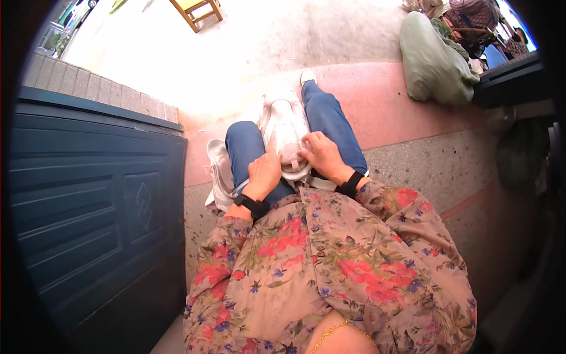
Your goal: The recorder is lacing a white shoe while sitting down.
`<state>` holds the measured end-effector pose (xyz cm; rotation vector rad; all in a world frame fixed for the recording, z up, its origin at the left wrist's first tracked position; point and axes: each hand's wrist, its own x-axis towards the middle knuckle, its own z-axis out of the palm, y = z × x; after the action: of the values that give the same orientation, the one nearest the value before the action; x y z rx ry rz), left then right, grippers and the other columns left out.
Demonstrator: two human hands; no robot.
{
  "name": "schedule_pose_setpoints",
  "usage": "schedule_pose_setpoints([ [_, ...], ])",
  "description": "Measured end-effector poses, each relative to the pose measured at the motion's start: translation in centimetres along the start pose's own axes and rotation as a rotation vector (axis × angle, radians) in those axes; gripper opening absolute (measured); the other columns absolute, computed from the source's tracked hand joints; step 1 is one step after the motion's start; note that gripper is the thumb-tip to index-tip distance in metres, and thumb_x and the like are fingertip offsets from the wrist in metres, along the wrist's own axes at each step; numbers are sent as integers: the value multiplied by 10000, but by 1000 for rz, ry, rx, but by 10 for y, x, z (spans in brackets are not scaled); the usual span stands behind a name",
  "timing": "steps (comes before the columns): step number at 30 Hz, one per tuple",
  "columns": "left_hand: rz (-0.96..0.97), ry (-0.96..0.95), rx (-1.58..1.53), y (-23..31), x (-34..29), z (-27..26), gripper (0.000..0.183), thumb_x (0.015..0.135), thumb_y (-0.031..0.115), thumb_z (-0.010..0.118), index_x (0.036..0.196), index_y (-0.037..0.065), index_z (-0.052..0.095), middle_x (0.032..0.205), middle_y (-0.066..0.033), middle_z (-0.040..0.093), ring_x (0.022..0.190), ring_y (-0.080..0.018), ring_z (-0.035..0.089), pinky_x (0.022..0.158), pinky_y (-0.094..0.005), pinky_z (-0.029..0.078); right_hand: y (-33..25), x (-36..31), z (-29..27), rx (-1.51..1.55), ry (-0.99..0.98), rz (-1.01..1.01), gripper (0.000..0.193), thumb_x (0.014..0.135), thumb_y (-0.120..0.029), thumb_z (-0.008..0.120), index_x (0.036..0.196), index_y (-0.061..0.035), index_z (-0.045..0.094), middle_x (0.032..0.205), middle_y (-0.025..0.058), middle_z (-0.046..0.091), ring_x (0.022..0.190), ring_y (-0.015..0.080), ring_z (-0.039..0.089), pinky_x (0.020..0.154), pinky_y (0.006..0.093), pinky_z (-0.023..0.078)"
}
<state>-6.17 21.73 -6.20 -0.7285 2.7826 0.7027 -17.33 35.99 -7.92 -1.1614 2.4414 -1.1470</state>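
A pale pinkish-white sneaker (pixel 287 127) lies between my thighs, its heel end with a small tab toward my body. My left hand (pixel 264 174) is closed at the shoe's left edge, the fingertips partly hidden. From the other side, my right hand (pixel 324 156) bends its fingers onto the heel area and grips it, thumb and fingertips on the upper. More pale shoes (pixel 220 168) sit on the floor beside my left leg, touching or overlapping one another. Black bands circle both wrists.
A dark blue panelled door (pixel 100 200) stands close on my left. A full green sack (pixel 433 59) slumps at the far right, with bags and other items behind it. Part of a yellow wooden stool (pixel 197 13) shows at the top. Pink and speckled floor bands (pixel 377 103) cross ahead.
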Motion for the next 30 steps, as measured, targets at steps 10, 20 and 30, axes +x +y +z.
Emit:
schedule_pose_setpoints([
  [10,184,79,26,11,-16,-17,195,826,186,529,882,4,485,725,-200,591,693,-355,581,624,-446,425,16,-12,-73,-133,-421,-119,107,730,-163,591,745,-62,626,809,111,573,772,300,550,682,388,451],
  [20,640,-88,-341,32,5,17,176,738,113,605,889,23,612,817,-129,585,800,-307,557,712,-372,436,5,-39,-68,-498,-585,-449,39,668,-160,583,647,-130,598,677,22,558,734,202,549,658,317,385],
  [30,380,-382,-497,39,17,8,147,770,126,564,756,-11,616,712,-147,604,634,-202,589,590,-300,452,8,-22,-67,101,-379,-2,164,791,-194,553,821,-39,598,770,151,601,792,329,570,696,405,440],
])
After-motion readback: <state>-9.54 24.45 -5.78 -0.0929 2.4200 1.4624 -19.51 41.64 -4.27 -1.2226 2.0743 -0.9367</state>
